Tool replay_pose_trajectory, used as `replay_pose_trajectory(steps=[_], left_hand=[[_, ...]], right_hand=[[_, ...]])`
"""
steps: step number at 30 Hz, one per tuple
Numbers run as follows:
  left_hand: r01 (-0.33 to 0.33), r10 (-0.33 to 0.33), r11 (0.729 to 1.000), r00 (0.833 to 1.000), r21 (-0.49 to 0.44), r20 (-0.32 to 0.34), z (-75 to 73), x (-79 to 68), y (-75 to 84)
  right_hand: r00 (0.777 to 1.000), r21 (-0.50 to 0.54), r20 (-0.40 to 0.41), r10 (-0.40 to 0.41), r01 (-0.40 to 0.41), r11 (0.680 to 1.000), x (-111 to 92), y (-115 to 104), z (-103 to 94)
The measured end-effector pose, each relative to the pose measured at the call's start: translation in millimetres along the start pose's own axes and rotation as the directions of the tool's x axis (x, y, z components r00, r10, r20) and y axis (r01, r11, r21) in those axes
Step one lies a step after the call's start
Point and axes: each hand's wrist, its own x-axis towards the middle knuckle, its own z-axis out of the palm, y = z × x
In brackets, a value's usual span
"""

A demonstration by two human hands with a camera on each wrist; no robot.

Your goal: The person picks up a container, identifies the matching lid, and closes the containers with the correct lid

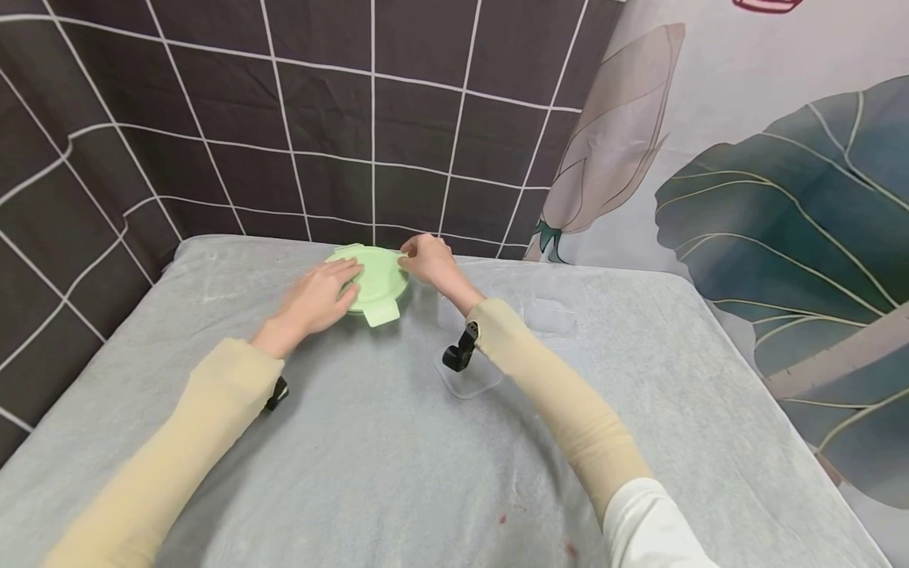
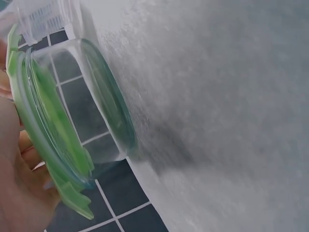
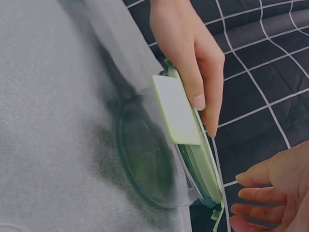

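A round glass food container [image 3: 145,154] stands on the cloth-covered table, topped by a light green snap lid [image 1: 383,272]. My left hand [image 1: 319,296] lies over the lid's left part with its fingers extended. One lid flap [image 1: 381,313] sticks out toward me, and in the right wrist view this flap [image 3: 176,108] tilts outward from the glass. At the lid's right edge is my right hand [image 1: 432,262], its fingers loosely bent. The right wrist view shows a gap between those fingers [image 3: 258,195] and the lid, with nothing held.
Transparent plastic containers [image 1: 552,314] stand right of the green lid, partly behind my right forearm. A clear flat piece with rounded corners [image 1: 472,393] lies nearer to me. A dark gridded cloth [image 1: 327,110] hangs behind the table's back edge.
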Motion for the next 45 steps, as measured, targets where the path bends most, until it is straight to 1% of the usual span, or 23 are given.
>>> replay_pose_trajectory(steps=[7, 10, 13, 20, 25, 33, 37, 45], left_hand=[[0.005, -0.005, 1.0, 0.997, -0.01, 0.079, 4.4, 5.3, 1.6], [0.006, -0.004, 1.0, 0.995, -0.021, 0.098, 4.7, 6.2, 1.7], [-0.003, 0.007, 0.999, 0.994, -0.033, 0.105, 4.5, 6.5, 1.6], [-0.001, 0.007, 0.998, 0.994, -0.057, 0.11, 6.4, 6.7, 1.0], [-0.015, 0.022, 0.998, 0.993, -0.058, 0.115, 7.3, 8.0, 1.2], [-0.012, 0.018, 0.999, 0.992, -0.05, 0.125, 7.4, 8.8, 2.0], [-0.006, 0.011, 0.999, 0.992, -0.044, 0.128, 9.3, 8.7, 1.0], [-0.009, 0.015, 0.998, 0.994, -0.057, 0.109, 11.4, 7.7, 0.4]], right_hand=[[1.0, 0.009, -0.017, 0.002, -0.001, 1.0, 3.2, -1.9, 4.6], [1.0, 0.004, -0.025, 0.002, -0.002, 1.0, 3.4, -3.3, 5.2], [1.0, -0.005, -0.03, -0.003, 0.003, 1.0, 4.7, -3.3, 6.2], [1.0, -0.029, -0.025, -0.001, 0.001, 1.0, 8.4, -2.2, 10.5], [1.0, -0.075, -0.022, -0.016, 0.015, 0.997, 8.5, -2.3, 10.9], [0.999, -0.124, -0.018, -0.036, 0.034, 0.992, 8.0, -3.6, 10.3], [1.0, -0.132, 0.004, -0.013, 0.014, 0.991, 9.5, -3.3, 10.9], [0.999, -0.099, 0.03, 0.03, -0.027, 0.995, 10.9, -3.7, 12.2]])
